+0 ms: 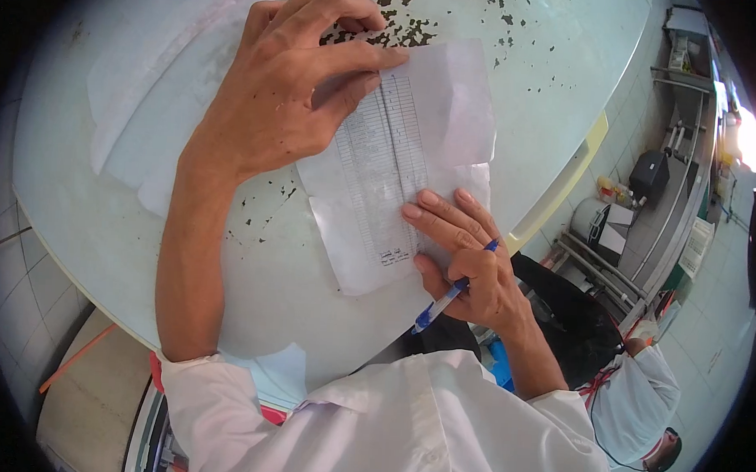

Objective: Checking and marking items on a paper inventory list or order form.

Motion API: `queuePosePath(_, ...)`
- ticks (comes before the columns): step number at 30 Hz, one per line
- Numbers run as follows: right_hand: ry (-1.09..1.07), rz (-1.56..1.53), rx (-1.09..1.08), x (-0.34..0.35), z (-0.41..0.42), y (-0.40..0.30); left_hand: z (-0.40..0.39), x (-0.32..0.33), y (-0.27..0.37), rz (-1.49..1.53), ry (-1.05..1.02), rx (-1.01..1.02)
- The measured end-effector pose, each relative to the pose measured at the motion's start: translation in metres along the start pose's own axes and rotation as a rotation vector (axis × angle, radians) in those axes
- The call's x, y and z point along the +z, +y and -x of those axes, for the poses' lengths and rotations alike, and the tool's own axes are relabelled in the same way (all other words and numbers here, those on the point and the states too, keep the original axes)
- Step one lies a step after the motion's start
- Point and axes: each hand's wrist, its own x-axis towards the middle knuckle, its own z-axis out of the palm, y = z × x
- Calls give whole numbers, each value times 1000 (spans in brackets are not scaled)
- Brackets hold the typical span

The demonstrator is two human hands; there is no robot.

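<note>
A creased paper sheet (465, 113) with a printed table of rows and some handwriting at its foot lies on the white round table (267, 307). My left hand (283, 86) is over the sheet's upper left part, index fingertip and thumb tip by the printed rows, the other fingers curled and apart. It hides that corner of the sheet. Flat fingertips of my right hand (478, 259) rest on the lower right of the paper. A blue and clear ballpoint pen (438, 308) is tucked in that same hand, slanting down to the left.
Crumpled translucent plastic sheeting (163, 94) spreads over the table's left side. Dark patches of worn surface (406, 31) mark the tabletop. A yellow chair edge (563, 187) shows at right. Beyond it are a metal rack (657, 216) and a seated person (637, 393). A cardboard-coloured panel (93, 382) stands lower left.
</note>
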Motion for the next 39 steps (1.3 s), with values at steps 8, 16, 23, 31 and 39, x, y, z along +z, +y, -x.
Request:
queuePosePath(8,11,18,4,2,2,0,2,2,-2,3,-3,-17)
queuePosePath(16,0,56,63,3,0,-4,1,9,-5,21,52,-36)
queuePosePath(23,-52,79,75,1,-1,-2,-7,5,3,37,-12,-193)
queuePosePath(31,5,57,30,7,2,4,-16,-6,16,187,-24,-280)
queuePosePath(39,2,32,51,9,-2,-1,-4,0,2,18,-34,-127)
